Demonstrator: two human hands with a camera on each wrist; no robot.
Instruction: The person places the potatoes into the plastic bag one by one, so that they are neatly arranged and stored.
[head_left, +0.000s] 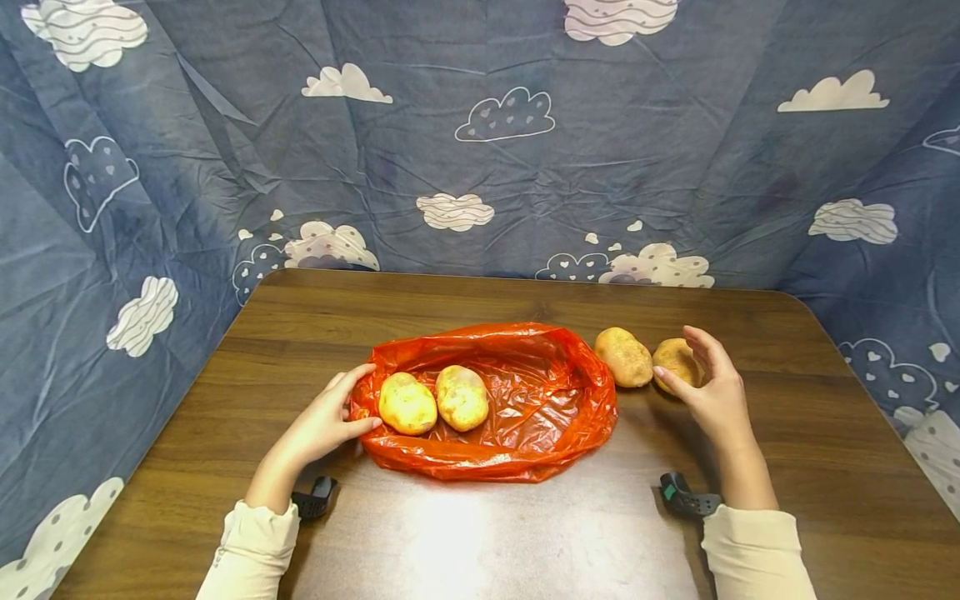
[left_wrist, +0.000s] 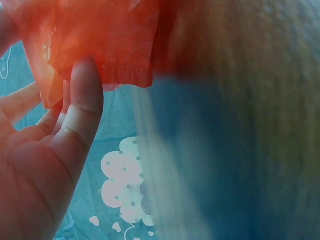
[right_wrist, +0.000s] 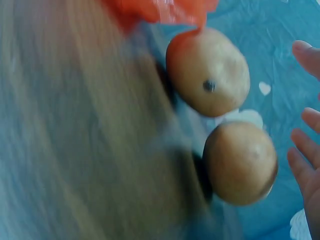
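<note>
Red plastic, thin and crinkled, makes the bag [head_left: 491, 467] that I see from the head view, its long axis running from the left hand [head_left: 318, 429] towards the right. That left hand holds the bag's end, thumb to the near side, fingers beyond; just past them, inside, lie one potato [head_left: 407, 403] and its neighbour [head_left: 462, 398]. At the other end, the outer potato [head_left: 672, 357] sits just left of the right hand [head_left: 717, 396], whose thumb and fingers spread apart around it. Further left, between that one and the bag, lies the inner potato [head_left: 623, 358], slanting towards the hand. Clearly, the right hand is nearer to both loose ones.

Left wrist view: red film passes between thumb and fingers.

Right wrist view: fingers stand apart, beside the potatoes with a gap; whether the thumb touches, I can't tell.
</note>
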